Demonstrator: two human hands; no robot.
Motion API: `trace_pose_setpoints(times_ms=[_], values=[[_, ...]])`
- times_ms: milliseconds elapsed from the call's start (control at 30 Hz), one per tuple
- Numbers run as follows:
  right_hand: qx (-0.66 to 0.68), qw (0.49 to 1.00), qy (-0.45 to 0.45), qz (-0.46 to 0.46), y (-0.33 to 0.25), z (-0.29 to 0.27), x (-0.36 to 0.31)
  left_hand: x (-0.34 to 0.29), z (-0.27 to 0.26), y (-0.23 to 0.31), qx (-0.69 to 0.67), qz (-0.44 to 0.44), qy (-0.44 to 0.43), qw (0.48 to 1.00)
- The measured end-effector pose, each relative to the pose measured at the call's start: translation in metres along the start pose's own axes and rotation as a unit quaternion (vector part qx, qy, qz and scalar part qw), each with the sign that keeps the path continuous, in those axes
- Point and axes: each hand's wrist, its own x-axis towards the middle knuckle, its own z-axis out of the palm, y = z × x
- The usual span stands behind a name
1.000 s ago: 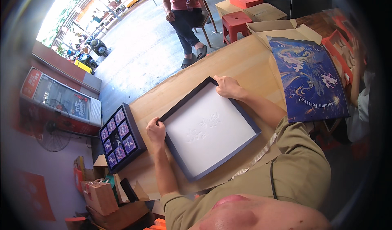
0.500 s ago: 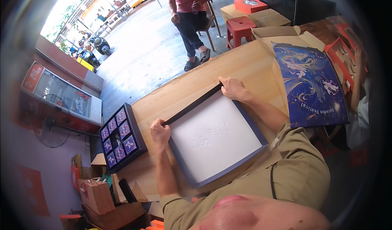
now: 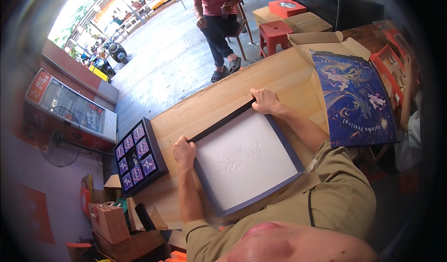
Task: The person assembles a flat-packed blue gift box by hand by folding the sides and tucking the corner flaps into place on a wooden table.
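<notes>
A large square box lid (image 3: 242, 164), white inside with dark blue walls and faint embossing, lies tilted between my arms on the wooden table (image 3: 186, 108). My left hand (image 3: 184, 151) grips its far left corner, and my right hand (image 3: 267, 102) grips its far right corner; the fingers of both curl over the dark far wall. Left of my left hand stands a dark blue box (image 3: 141, 157) with several small purple patterned boxes in a grid. On the right, a blue decorated panel (image 3: 356, 99) leans over an opened cardboard carton (image 3: 321, 38).
Past the table's far edge, a person (image 3: 218, 24) sits on a chair near a red stool (image 3: 274, 37). Another person's arm (image 3: 409, 83) reaches a red box (image 3: 389, 71) at right. Paper bags (image 3: 109, 221) and a black phone-like object (image 3: 145, 216) are lower left, below a fan (image 3: 61, 145).
The lid's white inside face now shows its embossing differently in the light, and the lid has shifted very slightly. Both hands keep their hold on the corners.
</notes>
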Motion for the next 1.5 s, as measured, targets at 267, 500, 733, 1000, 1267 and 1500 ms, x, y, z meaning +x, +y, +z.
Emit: trace_pose_setpoints(times_ms=[267, 500, 733, 1000, 1267, 1500], values=[[0.011, 0.999, 0.045, -0.023, 0.003, 0.009, -0.002, 0.007, 0.013, -0.029, -0.133, 0.015, 0.047, 0.990], [-0.022, 0.999, 0.017, -0.015, 0.008, 0.011, 0.002, 0.010, -0.013, -0.036, -0.217, -0.026, -0.139, 0.966], [-0.018, 0.999, 0.034, -0.026, 0.011, 0.016, 0.005, 0.010, -0.006, -0.030, -0.139, -0.012, -0.079, 0.987], [-0.022, 0.999, 0.011, -0.049, 0.003, 0.006, 0.001, 0.007, 0.005, -0.023, -0.038, 0.003, -0.022, 0.999], [-0.078, 0.991, 0.027, -0.109, 0.001, 0.003, -0.005, -0.001, -0.005, -0.012, -0.075, 0.088, 0.011, 0.993], [-0.093, 0.967, 0.027, -0.237, 0.007, 0.013, 0.001, 0.002, -0.013, -0.003, -0.024, 0.204, -0.027, 0.978]])
